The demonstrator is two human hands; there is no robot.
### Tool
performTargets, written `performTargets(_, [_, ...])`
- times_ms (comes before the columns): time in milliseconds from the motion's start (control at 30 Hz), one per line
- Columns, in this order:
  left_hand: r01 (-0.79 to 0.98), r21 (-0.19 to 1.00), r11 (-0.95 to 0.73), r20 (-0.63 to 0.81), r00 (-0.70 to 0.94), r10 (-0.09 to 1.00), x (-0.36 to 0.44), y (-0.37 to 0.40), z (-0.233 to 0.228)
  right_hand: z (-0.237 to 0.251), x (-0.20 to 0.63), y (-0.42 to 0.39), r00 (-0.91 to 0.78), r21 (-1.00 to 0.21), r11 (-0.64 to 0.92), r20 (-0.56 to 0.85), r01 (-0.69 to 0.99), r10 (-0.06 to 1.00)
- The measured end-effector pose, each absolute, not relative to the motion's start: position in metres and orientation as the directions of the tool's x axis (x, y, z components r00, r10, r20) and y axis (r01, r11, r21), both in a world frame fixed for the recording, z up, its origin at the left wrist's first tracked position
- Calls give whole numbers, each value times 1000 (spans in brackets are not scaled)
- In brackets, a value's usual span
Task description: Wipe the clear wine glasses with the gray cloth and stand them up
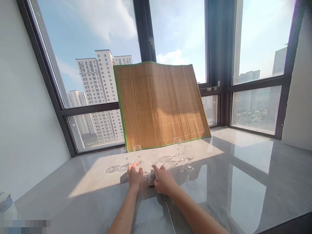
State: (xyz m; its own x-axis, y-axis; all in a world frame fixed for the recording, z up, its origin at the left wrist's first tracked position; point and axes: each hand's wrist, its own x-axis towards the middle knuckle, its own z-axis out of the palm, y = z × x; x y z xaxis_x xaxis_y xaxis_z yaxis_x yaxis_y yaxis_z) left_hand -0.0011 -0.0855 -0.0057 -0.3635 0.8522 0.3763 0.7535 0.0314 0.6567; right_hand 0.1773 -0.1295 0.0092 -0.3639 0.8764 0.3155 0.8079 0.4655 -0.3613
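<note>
My right hand [165, 180] is closed around a bunched greyish cloth [152, 178] just above the sill. Directly behind the cloth is a clear stemmed glass [154, 156], its lower part hidden by my right hand and the cloth. My left hand [135, 176] is low over the surface with its fingers curved and apart, and I see nothing held in it. Just beyond its fingertips stand two stemmed glasses, one on the left [125, 152] and one beside it [137, 151]. Right of my right hand, a larger glass [189, 154] stands upright near a farther glass [177, 143] and another overlapping them.
A glossy grey stone sill [97, 195] stretches under everything, with bright reflections and glass shadows. A bamboo mat [161, 104] with green edging leans on the dark-framed window [143, 29] behind the glasses. A whitish container [6, 203] sits at the left edge.
</note>
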Motion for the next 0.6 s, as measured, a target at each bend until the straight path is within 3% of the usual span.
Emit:
performTargets(200, [928, 363, 87, 322, -213, 923, 16, -89, -8, 6, 176, -128, -356, -346, 455, 312, 821, 881])
performTargets(367, [954, 270, 131, 258, -202, 945, 23, -77, -9, 4, 177, -123, -298, -386, 401, 302, 831, 906])
performTargets(600, [968, 234, 87, 215, -138, 967, 22, -69, -3, 2, 191, -109, -87, -433, 204, 273, 878, 958])
